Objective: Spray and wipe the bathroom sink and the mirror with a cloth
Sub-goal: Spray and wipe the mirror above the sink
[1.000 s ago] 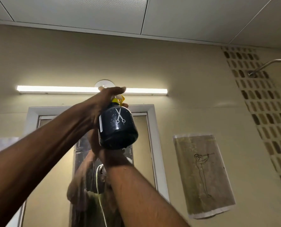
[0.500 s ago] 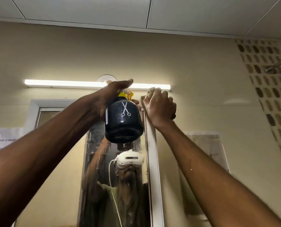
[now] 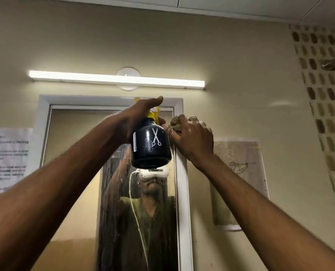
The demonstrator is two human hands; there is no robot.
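Your left hand (image 3: pixel 141 112) is wrapped round the yellow head of the bottle (image 3: pixel 151 145), thumb laid flat on top, held high in front of the mirror (image 3: pixel 80 153); your right hand (image 3: pixel 190 137) is balled tight on the cloth (image 3: pixel 175 122), pressed at the frame's (image 3: pixel 179 106) upper right corner. Glass is streaked w/ runs, so more spray will prob drip onto the frame. Wet bottle could slip, and w/ both arms overhead you can't see the sink.
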